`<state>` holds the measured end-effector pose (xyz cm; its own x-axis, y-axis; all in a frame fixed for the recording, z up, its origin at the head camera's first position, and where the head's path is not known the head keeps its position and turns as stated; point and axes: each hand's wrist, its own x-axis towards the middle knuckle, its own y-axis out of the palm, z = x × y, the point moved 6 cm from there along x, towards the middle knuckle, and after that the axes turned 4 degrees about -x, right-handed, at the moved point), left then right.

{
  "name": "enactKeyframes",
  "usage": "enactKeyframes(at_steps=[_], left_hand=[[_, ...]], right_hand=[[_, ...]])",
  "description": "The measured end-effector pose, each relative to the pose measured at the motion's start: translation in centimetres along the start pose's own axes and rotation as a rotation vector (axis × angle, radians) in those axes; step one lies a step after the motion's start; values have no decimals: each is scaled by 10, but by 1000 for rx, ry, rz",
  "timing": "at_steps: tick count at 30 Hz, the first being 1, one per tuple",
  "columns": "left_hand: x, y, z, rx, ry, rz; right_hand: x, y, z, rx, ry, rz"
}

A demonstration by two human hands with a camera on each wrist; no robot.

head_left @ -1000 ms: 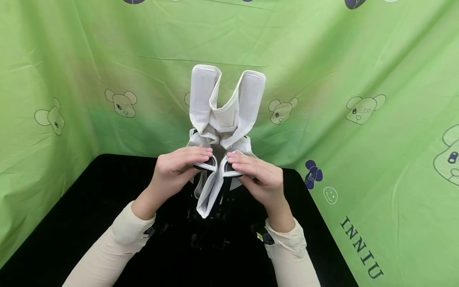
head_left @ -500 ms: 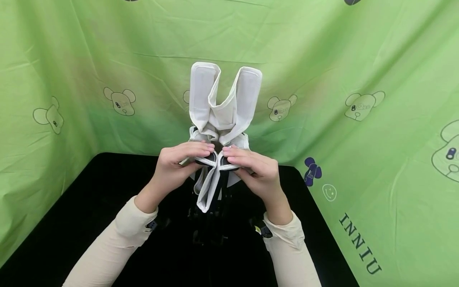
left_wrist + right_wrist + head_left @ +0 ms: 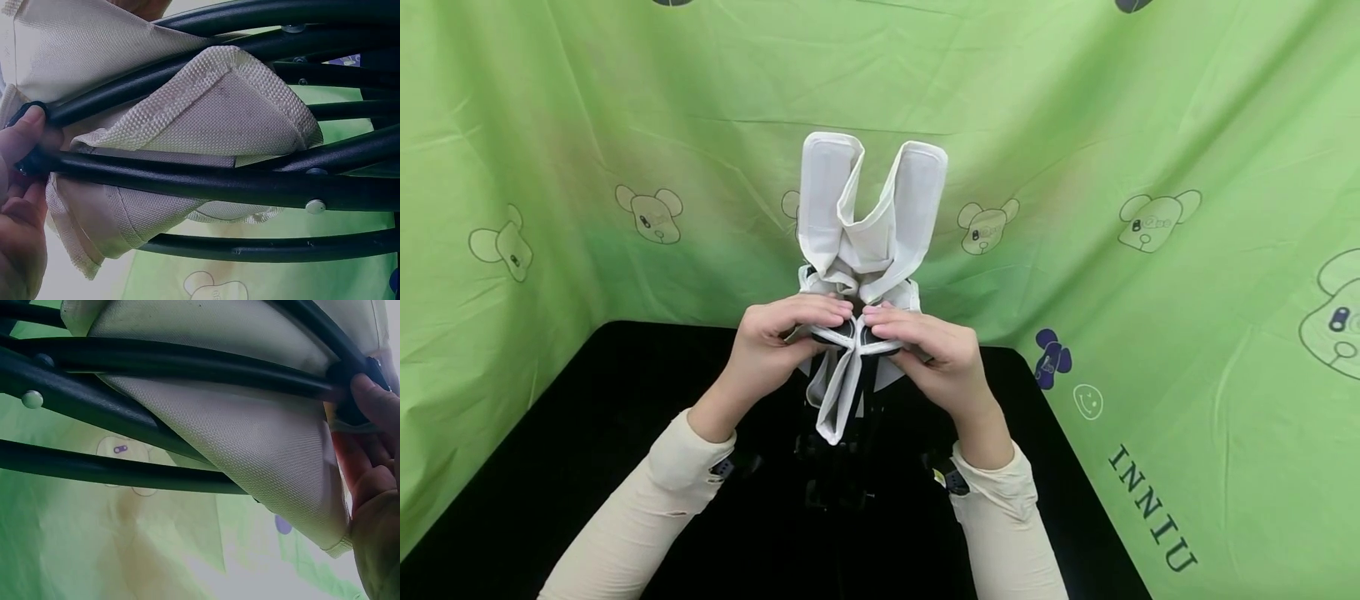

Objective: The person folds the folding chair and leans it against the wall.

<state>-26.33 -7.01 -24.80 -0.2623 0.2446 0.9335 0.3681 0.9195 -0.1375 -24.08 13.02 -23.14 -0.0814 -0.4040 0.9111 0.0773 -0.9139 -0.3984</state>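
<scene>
A folding chair with off-white fabric [image 3: 871,242] and a black tube frame [image 3: 187,178] stands folded together in the middle of the head view. Two tall fabric flaps rise at its far side. My left hand [image 3: 775,333] grips one dark corner of the chair [image 3: 842,330], fingers over the top and thumb beneath. On the other side, my right hand [image 3: 938,346] holds the matching corner the same way. Both corners meet edge to edge between the hands. In the right wrist view, the thumb presses the black corner piece [image 3: 347,394] where two tubes join. The lower frame blends into the dark surface.
A black-covered table [image 3: 625,392] lies under the chair and arms. Green cloth [image 3: 1150,125] printed with bear heads hangs behind and at both sides. Dark straps with small devices [image 3: 953,482] sit at the wrists.
Both hands have come closer together, bringing the two held corners from slightly apart to touching. The tall flaps have drawn in a little. Over the last half second hardly anything moves.
</scene>
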Motion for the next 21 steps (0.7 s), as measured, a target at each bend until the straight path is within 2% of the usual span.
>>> enactKeyframes(at_steps=[8,13,21], left_hand=[[-4,0,5,-32,-26,-27],[-7,0,7,-37,-13,-47],[-5,-2,4,4,1,-17]], right_hand=[[-3,1,-1,-13,10,-23],[-5,1,-3,-2,12,-26],[-10,0,-6,21,-3,-51]])
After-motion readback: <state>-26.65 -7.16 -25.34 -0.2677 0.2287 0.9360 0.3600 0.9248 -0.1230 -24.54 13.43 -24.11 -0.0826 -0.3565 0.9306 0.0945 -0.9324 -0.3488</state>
